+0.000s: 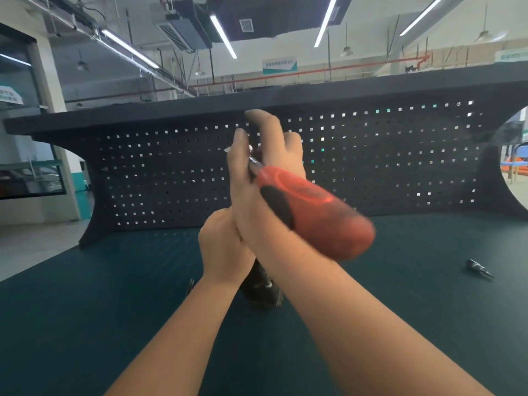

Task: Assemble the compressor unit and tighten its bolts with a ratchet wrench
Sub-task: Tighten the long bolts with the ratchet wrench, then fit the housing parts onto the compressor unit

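Observation:
My right hand (265,178) is raised in the middle of the view and grips the ratchet wrench (311,212) near its metal neck. The wrench's red and black handle points down to the right and is blurred. My left hand (223,247) sits just below and behind the right one, fingers curled on the top of the dark compressor unit (261,290). The unit stands on the green mat and is mostly hidden by both hands and my right forearm. The wrench's head is hidden behind my right fingers.
A small metal socket bit (480,270) lies on the green mat (114,310) at the right. A black pegboard panel (400,167) stands upright along the bench's far edge. A small dark part (191,283) lies left of the unit.

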A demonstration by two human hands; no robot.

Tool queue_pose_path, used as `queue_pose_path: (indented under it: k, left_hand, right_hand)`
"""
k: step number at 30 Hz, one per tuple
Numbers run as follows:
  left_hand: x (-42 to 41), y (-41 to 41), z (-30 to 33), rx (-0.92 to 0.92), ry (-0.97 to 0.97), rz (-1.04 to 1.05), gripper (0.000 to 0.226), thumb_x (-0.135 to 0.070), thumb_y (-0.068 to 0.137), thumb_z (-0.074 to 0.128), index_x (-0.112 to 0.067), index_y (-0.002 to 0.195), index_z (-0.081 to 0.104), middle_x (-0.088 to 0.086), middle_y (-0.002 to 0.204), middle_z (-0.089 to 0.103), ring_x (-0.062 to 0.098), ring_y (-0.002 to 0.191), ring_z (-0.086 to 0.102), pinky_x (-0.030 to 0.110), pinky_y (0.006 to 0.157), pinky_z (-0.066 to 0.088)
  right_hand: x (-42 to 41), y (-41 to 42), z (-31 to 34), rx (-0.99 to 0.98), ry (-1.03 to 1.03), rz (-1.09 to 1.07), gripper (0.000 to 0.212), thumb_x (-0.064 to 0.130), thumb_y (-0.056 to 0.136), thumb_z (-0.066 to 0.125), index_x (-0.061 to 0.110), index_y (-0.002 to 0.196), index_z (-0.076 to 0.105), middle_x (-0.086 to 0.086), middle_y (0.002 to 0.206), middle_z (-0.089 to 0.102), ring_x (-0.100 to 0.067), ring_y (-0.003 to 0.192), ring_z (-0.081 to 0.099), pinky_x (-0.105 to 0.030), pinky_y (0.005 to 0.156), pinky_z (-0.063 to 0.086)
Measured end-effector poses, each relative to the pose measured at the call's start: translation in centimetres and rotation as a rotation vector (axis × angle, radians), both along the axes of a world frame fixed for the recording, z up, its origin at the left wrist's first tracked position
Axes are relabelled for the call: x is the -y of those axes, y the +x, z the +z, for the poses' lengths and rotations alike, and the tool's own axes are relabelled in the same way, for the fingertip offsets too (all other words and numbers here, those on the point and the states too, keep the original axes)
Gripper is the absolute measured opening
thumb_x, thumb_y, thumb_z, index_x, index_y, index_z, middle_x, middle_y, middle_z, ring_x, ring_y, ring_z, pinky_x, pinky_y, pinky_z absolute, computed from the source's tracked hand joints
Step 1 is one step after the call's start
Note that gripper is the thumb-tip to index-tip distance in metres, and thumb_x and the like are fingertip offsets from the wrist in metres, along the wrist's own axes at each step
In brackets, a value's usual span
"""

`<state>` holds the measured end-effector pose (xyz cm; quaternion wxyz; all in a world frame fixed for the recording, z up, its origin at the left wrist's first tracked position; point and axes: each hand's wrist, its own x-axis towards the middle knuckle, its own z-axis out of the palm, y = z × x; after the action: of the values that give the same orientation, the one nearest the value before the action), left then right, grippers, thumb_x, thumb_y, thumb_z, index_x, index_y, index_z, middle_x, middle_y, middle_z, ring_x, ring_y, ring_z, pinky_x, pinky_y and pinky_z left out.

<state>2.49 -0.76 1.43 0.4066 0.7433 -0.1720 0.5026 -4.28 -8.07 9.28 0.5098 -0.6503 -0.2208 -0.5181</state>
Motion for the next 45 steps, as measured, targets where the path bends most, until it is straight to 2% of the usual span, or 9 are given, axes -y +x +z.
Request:
queue_pose_path:
  k: [4,7,12,19,26,31,35,39,45]
  left_hand:
    - [0.1,-0.6,0.5,0.161,0.074,0.01,0.055,-0.057,0.1,0.022,-0.034,0.05,0.023,-0.014,0.041,0.033,0.004,0.044,0.035,0.022,0.048,0.028]
    - [0.3,-0.9,0.8,0.178,0.068,-0.015,0.054,-0.047,0.103,0.019,-0.045,0.08,0.068,-0.032,0.071,0.061,-0.002,0.064,0.056,0.015,0.063,0.041]
    - [0.4,-1.1,1.3,0.068,0.086,0.044,0.048,-0.044,0.094,0.037,-0.021,0.125,0.066,-0.02,0.092,0.068,0.008,0.074,0.064,0.027,0.067,0.051]
    - [0.9,-1.4,1.6,0.062,0.154,0.202,0.039,-0.038,0.091,0.046,-0.014,0.09,0.078,-0.004,0.084,0.076,0.017,0.077,0.071,0.033,0.075,0.052]
    - [1.2,-1.7,1.8,0.011,0.14,0.236,0.036,-0.047,0.086,0.052,-0.02,0.086,0.076,-0.008,0.079,0.073,0.015,0.076,0.067,0.037,0.063,0.054]
    - [1.2,-1.5,1.7,-0.092,0.149,0.285,0.033,-0.044,0.08,0.066,-0.024,0.106,0.072,-0.01,0.105,0.072,0.016,0.096,0.066,0.034,0.076,0.051]
    - [1.4,-1.8,2.2,-0.167,0.178,0.302,0.036,-0.046,0.081,0.066,-0.025,0.109,0.072,-0.008,0.102,0.074,0.017,0.094,0.065,0.032,0.074,0.048]
    - [1.4,-1.8,2.3,-0.223,0.209,0.288,0.039,-0.05,0.081,0.061,-0.029,0.114,0.069,-0.012,0.11,0.071,0.014,0.103,0.061,0.03,0.076,0.044]
    - [1.2,-2.2,2.4,-0.178,0.168,0.222,0.035,-0.048,0.073,0.058,-0.026,0.095,0.075,-0.012,0.091,0.074,0.014,0.09,0.066,0.028,0.067,0.047]
  right_hand:
    - [1.9,-1.0,1.2,0.03,0.061,0.08,0.032,0.038,0.098,0.049,0.019,0.072,0.049,0.001,0.073,0.051,-0.002,0.063,0.049,-0.013,0.062,0.039]
    - [4.0,-1.7,2.9,0.079,0.31,0.352,0.029,0.023,0.097,0.056,0.005,0.074,0.053,-0.004,0.067,0.057,-0.02,0.059,0.062,-0.037,0.056,0.057]
    - [10.5,1.1,4.5,-0.135,0.926,0.703,0.01,0.0,0.088,0.062,-0.002,0.096,0.056,-0.011,0.07,0.07,-0.021,0.063,0.072,-0.026,0.057,0.057]
    - [19.7,8.5,-3.1,-0.55,1.2,0.579,0.009,0.013,0.097,0.055,0.007,0.103,0.053,-0.007,0.088,0.062,-0.016,0.068,0.067,-0.027,0.053,0.055]
    - [23.3,9.4,-7.3,-0.449,1.588,0.488,0.021,0.022,0.101,0.044,0.013,0.083,0.044,0.001,0.08,0.051,-0.01,0.056,0.058,-0.027,0.048,0.055]
    - [23.7,9.2,-10.4,-1.041,0.962,-0.16,0.023,0.021,0.096,0.039,0.011,0.113,0.05,-0.015,0.123,0.055,-0.031,0.111,0.055,-0.034,0.087,0.045]
    - [23.3,8.4,-13.6,-1.189,0.373,-0.525,0.036,0.019,0.096,0.042,-0.009,0.112,0.057,-0.031,0.116,0.058,-0.043,0.107,0.056,-0.04,0.081,0.042]
    - [24.2,7.4,-14.5,-1.321,0.203,-0.6,0.034,0.016,0.098,0.043,-0.013,0.102,0.059,-0.029,0.113,0.06,-0.04,0.107,0.056,-0.039,0.086,0.041]
    - [26.6,5.8,-14.3,-1.442,0.039,-0.61,0.049,0.029,0.103,0.033,-0.004,0.139,0.043,-0.021,0.14,0.048,-0.028,0.127,0.047,-0.03,0.096,0.037]
